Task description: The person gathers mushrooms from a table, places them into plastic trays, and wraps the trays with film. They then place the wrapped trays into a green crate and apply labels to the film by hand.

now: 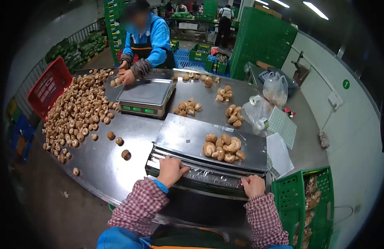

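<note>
Film [214, 176] spans the wrapping machine [179, 135], left hand [170, 171] at nine o'clock, right hand [253, 186] at three, fingers curled, apparently clamped on its ends for tautness; mushrooms [231, 146] sit just beyond, at twelve.

The shiny metal desk [101, 159] has a big pile of brown mushrooms [82, 103] on the left. A flat scale [144, 92] sits next to it. Little bunches of mushrooms [187, 107], a wrapping machine [181, 132] and some white paper [279, 154] are there too.
</note>
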Demonstrator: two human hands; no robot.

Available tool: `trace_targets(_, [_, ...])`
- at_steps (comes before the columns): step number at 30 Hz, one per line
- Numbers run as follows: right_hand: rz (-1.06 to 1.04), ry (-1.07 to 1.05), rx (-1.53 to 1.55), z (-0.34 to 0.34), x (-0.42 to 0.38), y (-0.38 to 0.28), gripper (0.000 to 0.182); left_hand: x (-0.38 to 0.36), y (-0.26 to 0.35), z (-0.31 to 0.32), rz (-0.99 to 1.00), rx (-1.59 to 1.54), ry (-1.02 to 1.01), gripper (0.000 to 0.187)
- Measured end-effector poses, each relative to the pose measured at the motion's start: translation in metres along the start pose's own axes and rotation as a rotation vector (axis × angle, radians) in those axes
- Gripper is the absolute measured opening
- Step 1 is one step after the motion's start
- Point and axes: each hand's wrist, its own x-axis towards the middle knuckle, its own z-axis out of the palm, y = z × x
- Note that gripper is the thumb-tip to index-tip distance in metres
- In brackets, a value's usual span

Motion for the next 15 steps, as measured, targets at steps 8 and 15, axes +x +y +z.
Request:
trace_targets(8, [0.365, -1.443, 2.580, -0.068, -0.052, 0.065, 0.033, -0.055, -0.015, -0.081, -0.249, -1.676, -1.001, 0.043])
trace_targets(15, [0.094, -0.042, 2.494, -0.061, 0.180, -0.006, 0.011, 0.178, 0.067, -0.040, 0.155, -1.576, 0.213, 0.039])
